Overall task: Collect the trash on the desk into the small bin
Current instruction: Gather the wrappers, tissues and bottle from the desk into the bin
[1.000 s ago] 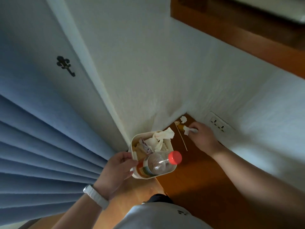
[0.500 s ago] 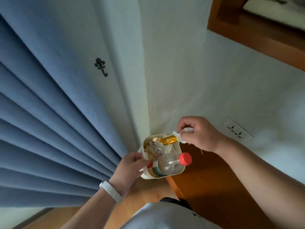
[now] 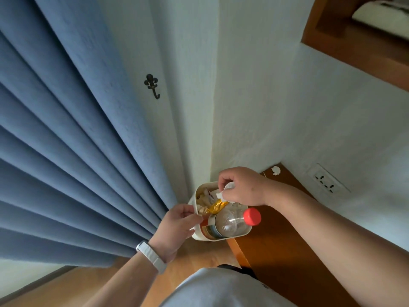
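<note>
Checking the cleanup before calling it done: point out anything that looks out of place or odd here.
The plastic bottle lies across the top of the small bin, its red cap past the rim, so the bin looks overfull. One white paper scrap is on the desk, in the corner by the wall.

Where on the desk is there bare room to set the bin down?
The desk is bare between the right forearm and its near edge. One paper scrap sits in the far corner. The bin, held off the edge by the left hand, is crammed.
</note>
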A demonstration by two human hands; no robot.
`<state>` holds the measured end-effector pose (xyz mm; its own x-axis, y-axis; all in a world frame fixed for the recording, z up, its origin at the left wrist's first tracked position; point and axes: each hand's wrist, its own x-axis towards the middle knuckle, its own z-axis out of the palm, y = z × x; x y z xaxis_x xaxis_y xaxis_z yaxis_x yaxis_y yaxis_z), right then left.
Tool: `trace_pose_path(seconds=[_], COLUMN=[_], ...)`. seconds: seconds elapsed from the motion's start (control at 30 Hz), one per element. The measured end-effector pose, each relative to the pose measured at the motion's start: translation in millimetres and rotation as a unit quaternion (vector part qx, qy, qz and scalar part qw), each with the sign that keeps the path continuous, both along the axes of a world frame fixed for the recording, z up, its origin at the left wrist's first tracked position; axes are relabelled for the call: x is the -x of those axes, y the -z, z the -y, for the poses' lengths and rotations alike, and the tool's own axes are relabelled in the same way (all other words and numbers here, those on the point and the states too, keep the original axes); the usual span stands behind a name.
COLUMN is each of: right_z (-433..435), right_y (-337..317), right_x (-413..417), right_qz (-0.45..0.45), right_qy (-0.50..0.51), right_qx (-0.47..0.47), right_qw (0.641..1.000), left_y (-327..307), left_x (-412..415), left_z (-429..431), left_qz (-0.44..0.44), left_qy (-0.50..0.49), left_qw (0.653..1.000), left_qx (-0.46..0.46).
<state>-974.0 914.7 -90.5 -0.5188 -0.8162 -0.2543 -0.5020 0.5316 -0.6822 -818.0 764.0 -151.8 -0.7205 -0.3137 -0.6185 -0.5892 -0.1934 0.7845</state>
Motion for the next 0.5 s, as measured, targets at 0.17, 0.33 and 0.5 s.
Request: trace_pose_path(seconds=[0.17, 0.33, 0.5], right_z=[-4.9, -7.2, -6.2], right_y=[0.4, 0.8, 11.5], right_x=[4.4, 7.6, 8.6], right_qz=[-0.015, -0.016, -0.008], right_qy=[0.018, 0.024, 0.028], right_qx=[0.012, -0.001, -0.009], right_qw=[1.000, 1.000, 1.000], left_y=[-3.0, -4.7, -6.5], left_x=[4.2, 11.9, 20.7], left_z=[-5.3, -12.7, -20.6], left_qz=[-0.012, -0.025, -0.030], left_qy=[-0.001, 0.006, 0.026], left_qw=[1.000, 1.000, 0.999], left_qx=[0.000, 0.000, -0.010])
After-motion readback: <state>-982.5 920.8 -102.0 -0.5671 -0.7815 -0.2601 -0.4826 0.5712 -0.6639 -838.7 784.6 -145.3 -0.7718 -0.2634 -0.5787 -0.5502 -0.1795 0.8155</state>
